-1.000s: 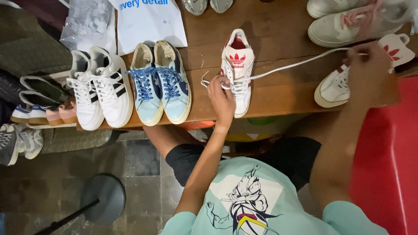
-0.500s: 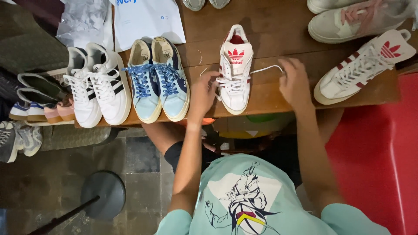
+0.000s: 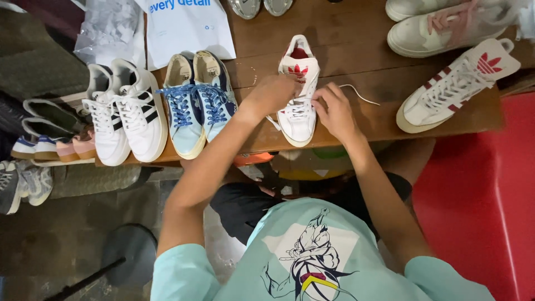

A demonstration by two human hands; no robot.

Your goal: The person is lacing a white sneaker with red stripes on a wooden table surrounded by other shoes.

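A white sneaker [image 3: 297,121] with a red logo on its tongue stands toe toward me at the front edge of a wooden table [image 3: 356,50]. Both my hands are on it. My left hand [image 3: 272,93] is closed over the laces on the shoe's left side. My right hand [image 3: 334,110] pinches the white lace [image 3: 361,95] at the shoe's right side, and the loose end trails right across the table. The laced part of the shoe is partly hidden under my fingers.
The matching white and red sneaker [image 3: 457,83] lies at the right. A light blue pair [image 3: 195,103] and a white pair with black stripes [image 3: 125,114] stand left of it. A white bag [image 3: 186,25] and pale sneakers [image 3: 446,25] lie farther back. More shoes [image 3: 39,145] sit low left; a red surface [image 3: 490,195] is right.
My right hand, which had drawn the lace far out to the right, has come back to the sneaker. My left hand has moved up onto the laces.
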